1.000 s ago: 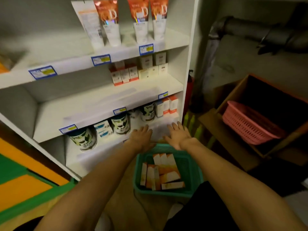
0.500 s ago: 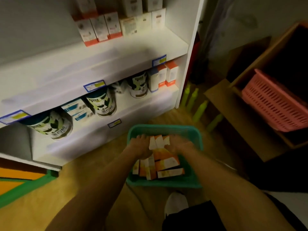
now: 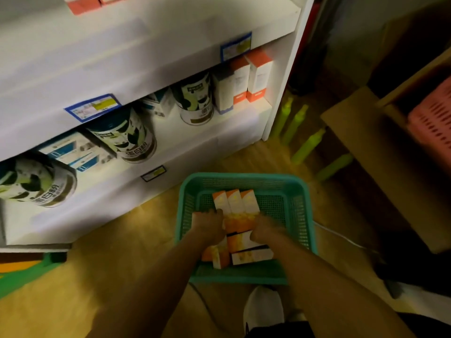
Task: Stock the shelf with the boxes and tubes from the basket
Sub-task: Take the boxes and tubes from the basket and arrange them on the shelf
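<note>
While the teal basket (image 3: 246,181) is sitting on the wooden floor just in front of the white shelf (image 3: 156,69), both of the person's hands are reaching down into it. The left hand (image 3: 210,225) is pressing against the left side of a row of three orange-and-white boxes (image 3: 235,203) standing side by side in the middle of the basket, and the right hand (image 3: 267,230) is pressing on the right side of the same row, so the two hands are squeezing the boxes between them, fingers curled round the cartons. More orange boxes (image 3: 251,256) are lying flat or tilted at the near end of the basket, below the wrists. Beyond the basket, the shelf's bottom level is holding round tins (image 3: 195,98), blue-and-white cartons (image 3: 73,150) and, at its right end, upright white boxes with orange bases (image 3: 258,76). To the right of the basket, green bottles (image 3: 307,145) are lying on the floor. A white shoe (image 3: 263,311) is showing just behind the basket.
</note>
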`<state>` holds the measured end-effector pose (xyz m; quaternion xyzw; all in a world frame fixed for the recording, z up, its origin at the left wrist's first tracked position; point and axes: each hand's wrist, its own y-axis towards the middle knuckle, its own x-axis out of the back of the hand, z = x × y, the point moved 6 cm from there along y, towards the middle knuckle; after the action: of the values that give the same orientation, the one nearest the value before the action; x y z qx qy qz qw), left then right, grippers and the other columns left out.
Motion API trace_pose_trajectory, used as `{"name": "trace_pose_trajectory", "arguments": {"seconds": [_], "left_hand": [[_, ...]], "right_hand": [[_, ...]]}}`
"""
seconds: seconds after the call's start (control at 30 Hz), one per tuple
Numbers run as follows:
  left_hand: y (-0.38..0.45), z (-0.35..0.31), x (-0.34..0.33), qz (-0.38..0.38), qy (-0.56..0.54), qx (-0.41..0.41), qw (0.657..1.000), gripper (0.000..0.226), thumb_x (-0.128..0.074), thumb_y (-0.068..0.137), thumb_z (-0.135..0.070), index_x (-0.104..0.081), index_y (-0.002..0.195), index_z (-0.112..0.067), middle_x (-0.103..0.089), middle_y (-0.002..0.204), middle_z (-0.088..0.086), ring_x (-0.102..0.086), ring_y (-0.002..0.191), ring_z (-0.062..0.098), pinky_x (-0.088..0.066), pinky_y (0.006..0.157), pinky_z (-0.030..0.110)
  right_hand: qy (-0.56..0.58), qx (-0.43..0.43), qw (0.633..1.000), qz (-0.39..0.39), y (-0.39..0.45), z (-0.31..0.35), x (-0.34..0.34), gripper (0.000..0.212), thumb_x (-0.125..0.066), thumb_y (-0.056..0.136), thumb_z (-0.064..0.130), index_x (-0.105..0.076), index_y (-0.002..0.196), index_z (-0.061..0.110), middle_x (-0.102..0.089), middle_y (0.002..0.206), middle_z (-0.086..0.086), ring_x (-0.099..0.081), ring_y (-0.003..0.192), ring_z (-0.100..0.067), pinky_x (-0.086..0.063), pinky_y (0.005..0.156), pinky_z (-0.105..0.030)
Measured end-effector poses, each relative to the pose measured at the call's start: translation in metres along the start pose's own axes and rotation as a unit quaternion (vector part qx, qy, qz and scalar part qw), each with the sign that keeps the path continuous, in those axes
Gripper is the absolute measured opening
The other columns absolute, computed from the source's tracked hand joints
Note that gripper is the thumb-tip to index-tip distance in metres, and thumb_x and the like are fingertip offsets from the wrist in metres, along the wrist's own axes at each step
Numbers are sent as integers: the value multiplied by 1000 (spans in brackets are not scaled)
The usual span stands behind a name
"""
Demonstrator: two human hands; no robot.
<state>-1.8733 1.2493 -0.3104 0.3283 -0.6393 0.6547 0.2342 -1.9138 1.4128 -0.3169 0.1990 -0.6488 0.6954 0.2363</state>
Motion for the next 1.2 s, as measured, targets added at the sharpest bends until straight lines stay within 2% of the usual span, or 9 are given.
{"name": "trace_pose_trajectory", "arguments": {"seconds": [0.1, 0.27, 0.4, 0.5, 0.7, 0.83, 0.93, 1.03, 1.2], "left_hand": [[4, 1, -5, -18, -35, 11, 999, 57, -59, 91, -35, -41, 140, -13, -46, 136, 13, -55, 116, 30, -47, 90, 44], [3, 0, -6, -25, -134, 12, 991, 54, -63, 91, -24, -41, 138, -11, -41, 140, 14, -54, 119, 32, -50, 92, 43], [-6, 1, 8, -39, -149, -3, 988, 47, -66, 90, -25, -46, 131, -13, -56, 125, 11, -59, 110, 28, -48, 81, 36], [-19, 9, 30, -60, -175, -9, 983, 48, -70, 87, -25, -50, 130, -14, -63, 118, 8, -61, 107, 26, -52, 84, 37], [-68, 34, 95, -150, -214, -30, 965, 30, -68, 85, -19, -64, 115, -18, -66, 115, 3, -63, 107, 24, -53, 87, 36], [-114, 60, 144, -226, -199, -13, 953, 44, -66, 82, -19, -61, 125, -24, -66, 122, 4, -63, 112, 28, -52, 90, 38], [-156, 78, 184, -282, -192, -16, 940, 42, -70, 77, -17, -63, 118, -22, -68, 115, 4, -64, 106, 28, -52, 82, 35], [-206, 93, 224, -331, -169, -13, 928, 41, -73, 79, -20, -63, 119, -19, -68, 116, 7, -64, 107, 30, -51, 83, 36], [-300, 115, 281, -419, -144, -20, 896, 44, -72, 82, -18, -62, 125, -18, -58, 127, 7, -60, 111, 31, -50, 91, 38]], "right_hand": [[-6, -6, 1000, -22, 3, -4, -1, 54, -65, 86, 19, -45, 136, 8, -59, 126, -13, -60, 111, -29, -54, 84, -34], [13, 9, 1000, -4, 5, -5, 2, 53, -81, 76, 29, -60, 122, 12, -63, 118, -9, -62, 107, -27, -56, 85, -35], [21, 41, 999, 4, 0, 6, 7, 59, -84, 71, 38, -58, 119, 15, -61, 118, -6, -60, 108, -26, -54, 86, -36], [12, 94, 995, 6, -13, 28, 19, 54, -80, 73, 36, -55, 115, 15, -58, 113, -6, -59, 106, -27, -54, 85, -38], [-7, 210, 971, -113, -61, 77, 82, 27, -72, 77, 34, -60, 95, 17, -64, 98, -4, -63, 89, -26, -53, 74, -35], [37, 265, 947, -176, -112, 103, 134, 29, -75, 77, 32, -49, 87, 26, -59, 89, -1, -61, 88, -27, -45, 66, -34], [60, 283, 931, -220, -154, 118, 164, 33, -75, 76, 37, -54, 98, 24, -62, 97, -2, -62, 93, -27, -53, 75, -39], [106, 316, 909, -251, -207, 132, 193, 38, -76, 77, 40, -56, 106, 26, -64, 104, -1, -62, 96, -26, -52, 83, -38], [122, 379, 860, -319, -304, 153, 228, 41, -74, 80, 44, -57, 114, 28, -66, 109, 1, -63, 98, -24, -51, 80, -34]]}}
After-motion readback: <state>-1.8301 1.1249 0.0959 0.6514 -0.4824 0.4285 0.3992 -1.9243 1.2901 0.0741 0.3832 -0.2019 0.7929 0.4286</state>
